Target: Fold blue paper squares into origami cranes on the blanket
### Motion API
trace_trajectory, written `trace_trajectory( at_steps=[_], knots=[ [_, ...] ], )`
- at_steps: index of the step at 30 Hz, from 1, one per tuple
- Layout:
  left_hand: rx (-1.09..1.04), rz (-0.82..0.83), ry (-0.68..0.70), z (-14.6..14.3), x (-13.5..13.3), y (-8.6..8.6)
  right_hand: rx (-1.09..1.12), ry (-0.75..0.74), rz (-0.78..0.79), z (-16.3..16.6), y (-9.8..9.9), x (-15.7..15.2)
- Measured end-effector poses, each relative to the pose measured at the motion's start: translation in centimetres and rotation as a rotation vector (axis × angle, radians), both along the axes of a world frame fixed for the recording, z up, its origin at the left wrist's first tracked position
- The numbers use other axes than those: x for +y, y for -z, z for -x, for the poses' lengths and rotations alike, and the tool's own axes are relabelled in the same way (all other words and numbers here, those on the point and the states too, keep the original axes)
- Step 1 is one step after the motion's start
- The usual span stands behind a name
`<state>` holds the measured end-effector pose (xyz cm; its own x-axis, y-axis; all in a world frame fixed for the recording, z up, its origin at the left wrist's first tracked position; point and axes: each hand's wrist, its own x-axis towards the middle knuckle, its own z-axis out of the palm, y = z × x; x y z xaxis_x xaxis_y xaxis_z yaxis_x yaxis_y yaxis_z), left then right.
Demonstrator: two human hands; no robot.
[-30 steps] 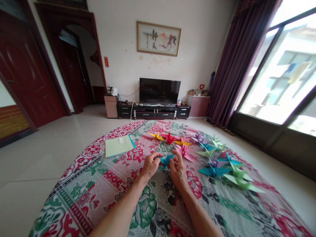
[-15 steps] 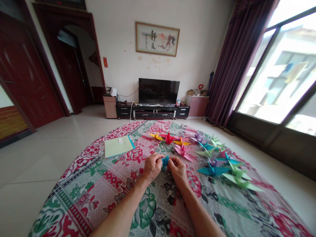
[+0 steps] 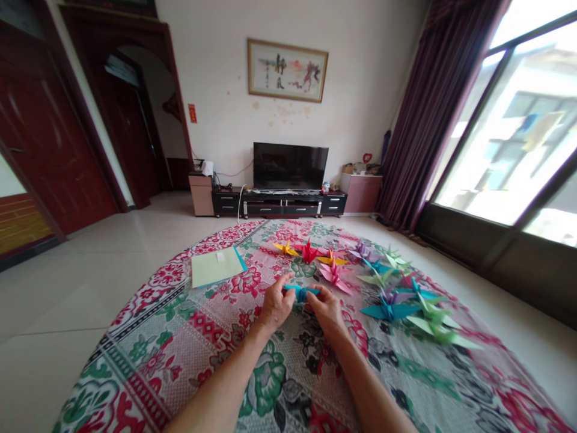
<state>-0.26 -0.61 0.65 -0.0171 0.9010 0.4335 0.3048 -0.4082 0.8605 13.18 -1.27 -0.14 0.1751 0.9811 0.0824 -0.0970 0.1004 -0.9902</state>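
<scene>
Between my hands, over the middle of the table, is a blue folded paper crane (image 3: pixel 301 293), its parts stretched sideways. My left hand (image 3: pixel 277 304) pinches its left end between thumb and fingers. The right end is pinched by my right hand (image 3: pixel 325 307). My fingers cover both tips of the paper. Just beyond my right hand lies a pink paper crane (image 3: pixel 335 278). A yellow crane (image 3: pixel 285 248) and a red crane (image 3: pixel 309 252) rest farther back.
A patterned cloth (image 3: pixel 180 355) covers the round table. Several finished cranes, among them a blue crane (image 3: pixel 390 308) and a light green crane (image 3: pixel 439 325), spread over the right side. Pale green paper sheets (image 3: pixel 216 268) lie at the left, with blue paper underneath.
The blue paper has gone from a compact bundle to a wider, spread shape between my hands. My left fingers have shifted their hold slightly left. The other cranes stay put.
</scene>
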Motion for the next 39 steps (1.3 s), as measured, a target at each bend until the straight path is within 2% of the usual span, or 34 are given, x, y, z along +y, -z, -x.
trace_trajectory(
  at_steps=[3, 6, 10, 13, 18, 22, 31, 39],
  knots=[
    [-0.1, 0.11, 0.023, 0.1, 0.5, 0.4, -0.21, 0.063, -0.143, 0.4, -0.2, -0.6],
    [-0.179, 0.151, 0.023, 0.2, 1.0, 0.6, -0.387, 0.13, -0.25, 0.7, -0.6, -1.1],
    [-0.209, 0.212, 0.032, 0.1, 1.1, 0.7, -0.434, 0.156, -0.289, 0.7, -0.6, -1.2],
    [-0.246, 0.276, 0.056, 0.1, 1.0, 0.7, -0.339, 0.141, -0.236, 0.6, -0.3, -0.8],
    [-0.355, 0.357, 0.059, 0.2, 0.6, 0.1, -0.056, 0.018, -0.065, 0.4, 0.0, -0.3],
    [-0.354, 0.404, 0.062, 0.2, 0.3, -0.4, 0.068, 0.013, 0.017, 0.2, 0.0, -0.2],
    [-0.523, 0.544, 0.185, 0.5, 0.6, -0.3, 0.24, -0.079, 0.045, 0.0, -0.4, -0.4],
    [-0.668, 0.566, 0.249, 0.7, 0.7, -0.4, 0.436, -0.126, 0.09, -0.1, -0.5, -0.5]
  ],
)
